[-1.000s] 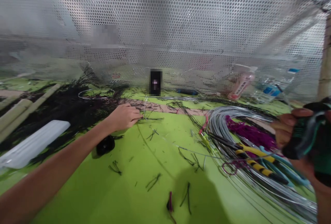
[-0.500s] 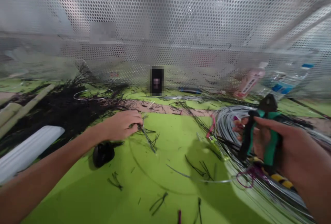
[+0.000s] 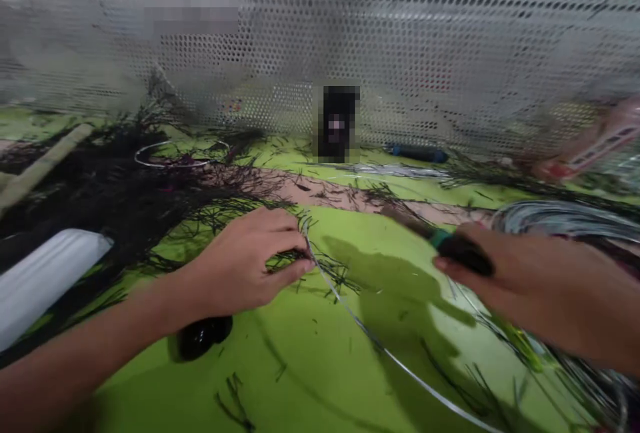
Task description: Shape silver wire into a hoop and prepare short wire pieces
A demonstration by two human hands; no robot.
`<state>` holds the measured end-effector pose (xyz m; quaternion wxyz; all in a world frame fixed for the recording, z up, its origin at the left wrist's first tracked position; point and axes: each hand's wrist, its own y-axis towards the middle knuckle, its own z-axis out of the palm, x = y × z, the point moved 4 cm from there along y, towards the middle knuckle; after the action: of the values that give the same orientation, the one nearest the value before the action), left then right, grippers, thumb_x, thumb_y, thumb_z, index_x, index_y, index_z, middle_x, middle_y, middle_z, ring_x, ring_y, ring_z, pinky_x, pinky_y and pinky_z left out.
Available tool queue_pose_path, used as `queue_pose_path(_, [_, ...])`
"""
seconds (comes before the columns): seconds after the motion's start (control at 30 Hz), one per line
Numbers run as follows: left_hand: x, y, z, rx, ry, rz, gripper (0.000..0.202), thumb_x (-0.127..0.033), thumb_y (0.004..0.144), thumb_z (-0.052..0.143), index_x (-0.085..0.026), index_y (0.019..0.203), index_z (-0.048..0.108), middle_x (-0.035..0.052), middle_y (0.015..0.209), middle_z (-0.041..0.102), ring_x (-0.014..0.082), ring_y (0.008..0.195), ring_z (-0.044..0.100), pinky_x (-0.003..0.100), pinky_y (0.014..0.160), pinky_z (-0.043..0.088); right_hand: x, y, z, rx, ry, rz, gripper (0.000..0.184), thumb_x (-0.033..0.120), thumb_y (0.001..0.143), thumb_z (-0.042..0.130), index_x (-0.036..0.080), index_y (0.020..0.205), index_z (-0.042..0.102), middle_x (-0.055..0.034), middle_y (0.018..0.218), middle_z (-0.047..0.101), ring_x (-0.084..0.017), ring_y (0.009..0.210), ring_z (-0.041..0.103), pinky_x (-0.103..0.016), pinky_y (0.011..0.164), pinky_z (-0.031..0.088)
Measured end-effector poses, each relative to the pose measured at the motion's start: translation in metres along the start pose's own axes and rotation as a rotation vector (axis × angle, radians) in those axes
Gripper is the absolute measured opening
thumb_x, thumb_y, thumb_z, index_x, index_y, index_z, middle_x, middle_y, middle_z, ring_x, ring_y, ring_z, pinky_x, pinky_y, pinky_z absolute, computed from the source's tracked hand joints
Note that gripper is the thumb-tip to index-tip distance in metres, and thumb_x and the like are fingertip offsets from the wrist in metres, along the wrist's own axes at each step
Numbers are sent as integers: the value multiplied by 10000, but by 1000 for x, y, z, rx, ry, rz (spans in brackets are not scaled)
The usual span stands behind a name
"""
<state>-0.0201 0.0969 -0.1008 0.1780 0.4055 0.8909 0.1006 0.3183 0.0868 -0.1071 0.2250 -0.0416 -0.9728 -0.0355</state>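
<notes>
My left hand is pinched closed, thumb against fingers, on a silver wire that runs down to the lower right. Thin dark sprigs lie at those fingertips; whether they are held too, I cannot tell. My right hand is closed round green-and-black pliers, blurred, with the jaws pointing left toward my left hand but apart from the wire. Below my left wrist sits a shiny black rounded object, partly covered by the forearm.
A heap of dark sprigs with a wire ring spreads at left, by a white slab and a wooden stick. A wire coil lies at right. A blue-black handled tool and a pink bottle are behind.
The view has shifted. My right hand has brought the pliers inward, turning the jaws left. The silver wire now stretches from my left fingertips, where only a dark sprig showed before.
</notes>
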Motion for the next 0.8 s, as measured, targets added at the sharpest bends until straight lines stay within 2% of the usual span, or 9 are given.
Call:
queue_pose_path(0.1, [-3,-3,1,-42,-10,-10,347,-441,1079,499,-244,932,745,41,903,719,211,846,669,377,741,512,45,-1,31,121,-213,-256,341,597,776,619,269,690,583,-89,682,670,-290,616,572,-386,584,338])
queue_pose_path(0.2, [-5,-4,0,-101,0,8,316,-410,1074,523,-258,913,750,32,865,722,208,817,672,394,729,513,83,-22,32,43,156,-458,270,536,895,600,315,1012,701,-109,1032,740,-377,975,672,-492,759,500])
queue_pose_path(0.23, [-5,-4,-1,-118,5,19,302,-397,1070,533,-261,908,748,28,859,721,207,817,676,396,730,515,93,-30,33,127,288,-470,221,476,939,587,336,1062,705,-104,1059,743,-369,994,678,-494,770,520])
queue_pose_path(0.3, [-6,-3,0,-130,11,32,284,-377,1068,542,-262,901,741,24,864,723,206,833,683,401,744,517,112,-45,35,236,340,-534,145,485,922,642,366,954,719,-39,852,734,-277,720,671,-396,594,498])
queue_pose_path(0.43, [-8,-3,5,-102,49,65,290,-380,1077,530,-256,910,733,28,883,726,216,864,683,414,765,511,131,-50,52,558,379,-407,392,440,986,523,252,643,493,17,541,490,-137,433,383,-288,396,216])
queue_pose_path(0.53, [-12,-4,9,-61,91,122,237,-336,1060,562,-262,943,755,30,915,742,216,862,682,416,762,513,135,-41,56,591,523,-314,387,486,960,556,247,667,472,40,550,380,-118,459,313,-260,379,203])
queue_pose_path(0.63, [-9,-7,10,86,199,194,176,-256,1021,598,-270,980,768,32,984,769,237,939,692,429,839,533,134,-39,55,590,646,-243,357,528,930,595,253,709,540,50,554,364,-111,455,293,-238,359,223])
queue_pose_path(0.7, [7,-10,5,229,278,203,186,-224,1004,599,-291,980,772,17,1047,775,237,1015,693,415,910,538,132,-41,55,614,661,-209,356,542,929,589,256,722,545,57,544,348,-107,443,272,-234,353,206])
queue_pose_path(0.8, [51,-10,-17,233,356,99,182,-233,993,617,-277,1042,786,30,1195,753,263,1122,680,423,989,527,129,-46,54,610,644,-192,335,526,947,573,254,752,549,56,554,374,-107,443,306,-236,373,209])
